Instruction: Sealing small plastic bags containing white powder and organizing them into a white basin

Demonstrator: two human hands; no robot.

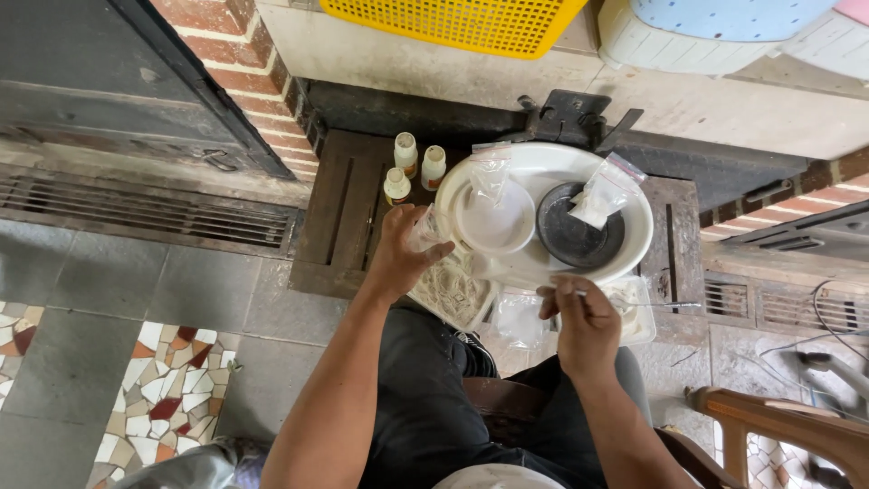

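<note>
**newbie:** Hands first, what's each one got?

**regular:** Left hand (pixel 401 256) has its fingers wrapped around a small clear plastic bag (pixel 424 231), held at the near left rim of the big white basin (pixel 639 237). Right hand (pixel 584 319) is pinched shut on a thin metal rod (pixel 644 304) that pokes out to the right, just below the basin.

**newbie:** And inside the basin?

**regular:** White dish (pixel 494 220) on the left, dark round dish (pixel 577 237) on the right with a bag of white powder (pixel 601 196) on it. Three small capped bottles (pixel 412 166) stand just left on the dark wooden stand (pixel 348 217).
</note>
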